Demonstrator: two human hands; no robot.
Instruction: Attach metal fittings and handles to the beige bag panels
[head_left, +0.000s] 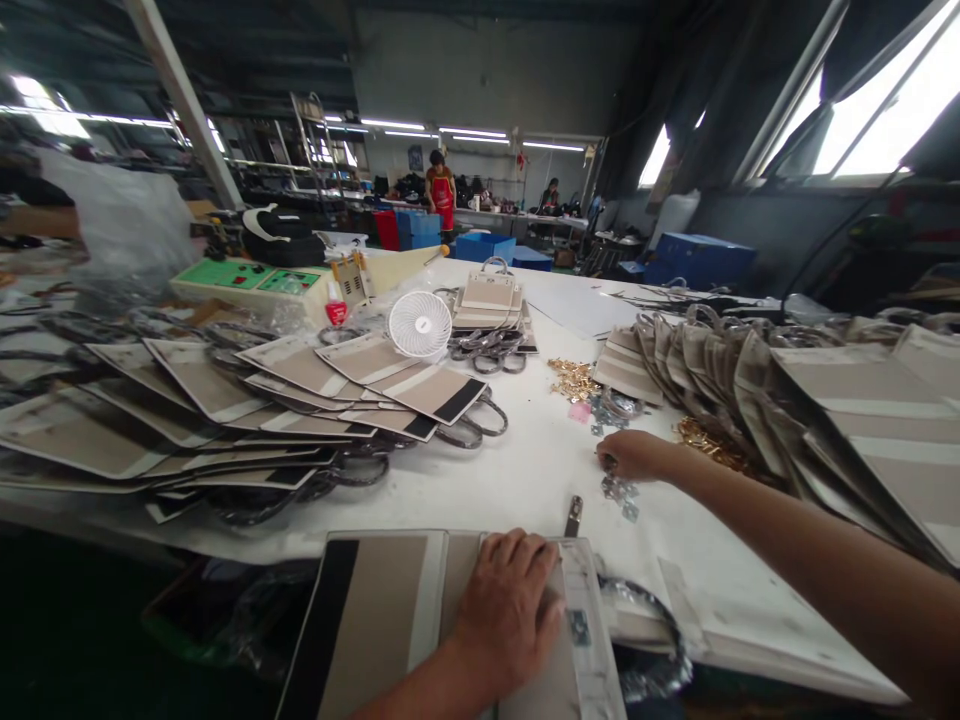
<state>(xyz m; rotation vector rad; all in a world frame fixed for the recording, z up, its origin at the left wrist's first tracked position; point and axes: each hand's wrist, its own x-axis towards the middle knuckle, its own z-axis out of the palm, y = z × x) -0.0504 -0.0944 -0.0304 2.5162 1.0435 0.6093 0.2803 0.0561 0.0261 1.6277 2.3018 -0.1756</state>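
My left hand [506,610] lies palm down on a beige bag panel [390,600] at the near table edge, its fingers stretched out. The panel has a black strip, pale bands and a small dark square plate [579,627]; a plastic-wrapped handle [649,640] loops out at its right. My right hand [628,455] reaches over the table with its fingers pinched together; what is between them is hidden. Just below it lie small shiny flat pieces [621,492]. A small metal tool [574,516], resembling a nail clipper, lies beyond the panel.
Stacked bag panels [202,380] spread across the left, and more bags [847,420] stand along the right. Gold metal parts [574,380] lie in a heap beyond my right hand. A white round fan [420,324] stands mid-table. A person in a red apron [442,195] is far back.
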